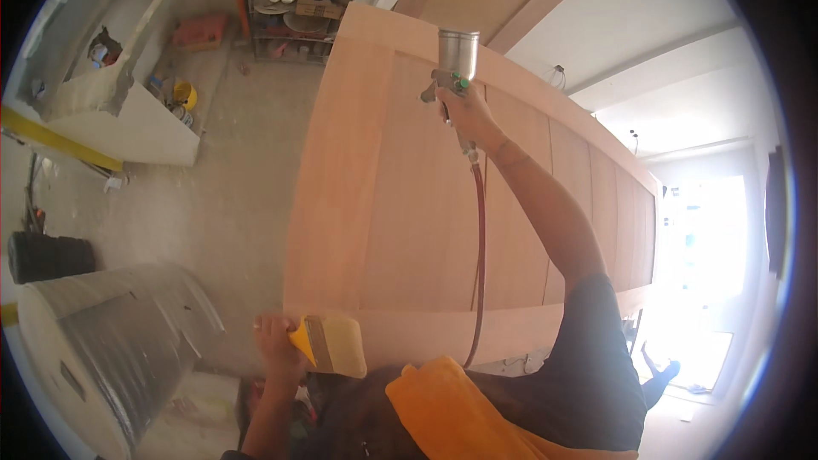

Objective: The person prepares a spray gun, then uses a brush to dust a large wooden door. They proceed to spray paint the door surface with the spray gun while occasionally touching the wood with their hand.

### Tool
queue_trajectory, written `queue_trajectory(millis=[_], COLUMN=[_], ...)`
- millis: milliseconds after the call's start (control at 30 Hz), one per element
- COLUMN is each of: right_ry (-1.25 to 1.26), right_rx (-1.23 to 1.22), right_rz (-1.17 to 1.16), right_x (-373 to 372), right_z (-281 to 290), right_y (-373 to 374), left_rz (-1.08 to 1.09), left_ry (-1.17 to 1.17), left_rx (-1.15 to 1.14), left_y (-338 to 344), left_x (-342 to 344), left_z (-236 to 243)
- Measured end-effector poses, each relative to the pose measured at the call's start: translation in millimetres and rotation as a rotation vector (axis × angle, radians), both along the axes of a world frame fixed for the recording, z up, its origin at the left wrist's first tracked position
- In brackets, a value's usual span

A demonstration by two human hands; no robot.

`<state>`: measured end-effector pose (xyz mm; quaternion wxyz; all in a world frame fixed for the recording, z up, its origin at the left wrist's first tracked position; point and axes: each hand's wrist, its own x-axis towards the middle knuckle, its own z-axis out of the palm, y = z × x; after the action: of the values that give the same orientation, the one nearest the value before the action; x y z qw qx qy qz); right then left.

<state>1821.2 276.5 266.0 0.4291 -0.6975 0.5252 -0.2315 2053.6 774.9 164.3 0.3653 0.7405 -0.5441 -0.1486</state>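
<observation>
My right hand (469,113) is wrapped round the grip of a spray gun (452,81), raised over the far part of a large wooden panel (409,179). A shiny metal cup (460,53) sits on top of the gun. From the grip's lower end a dark red air hose (480,255) hangs toward my body. Low on the left, my left hand (277,341) is closed on the yellow handle of a wide paint brush (336,345). The brush's pale bristles point right, beside the panel's near left corner. An orange cloth (452,405) hangs over my front.
On the left stands a large roll wrapped in silvery plastic (128,341), with a black bucket-like thing (51,255) behind it. A cluttered shelf (302,0) is at the back, near a red box (198,31). A yellow bucket (184,95) stands by a white counter (153,123). Bright window light (707,238) comes from the right.
</observation>
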Motion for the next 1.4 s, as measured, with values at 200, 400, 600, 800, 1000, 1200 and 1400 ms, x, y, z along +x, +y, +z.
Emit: queue_trajectory(millis=[200, 400, 600, 800, 1000, 1200, 1400], right_ry=[-0.025, -0.073, 0.126, 0.167, -0.156, -0.061, 0.027], right_rx=[-0.227, -0.242, -0.255, -0.081, 0.106, 0.320, 0.538], right_rz=[-0.071, -0.064, 0.128, 0.051, 0.200, 0.342, 0.406], right_x=[26.8, 24.1, 33.0, -9.8, -51.7, -41.4, -38.7], right_z=[-21.2, -73.6, -74.5, 1.8, -32.4, 33.5, 33.2], right_y=[-55.6, -80.2, -3.3, 126.4, 208.3, 275.2, 284.0], left_rz=[0.023, 0.022, -0.015, 0.005, -0.125, 0.055, 0.071], left_ry=[-0.040, -0.154, 0.086, -0.354, -0.195, -0.170, -0.199], left_rx=[-0.018, -0.014, -0.243, 0.042, -0.335, -0.163, -0.137], left_y=[-0.9, 9.7, 10.3, 8.9, 10.8, -6.2, -3.2], left_x=[3.7, 12.5, -1.5, 6.0, 28.9, 7.3, 2.6], left_z=[5.7, -7.6, -27.2, -35.4, -74.0, 1.2, -13.9])
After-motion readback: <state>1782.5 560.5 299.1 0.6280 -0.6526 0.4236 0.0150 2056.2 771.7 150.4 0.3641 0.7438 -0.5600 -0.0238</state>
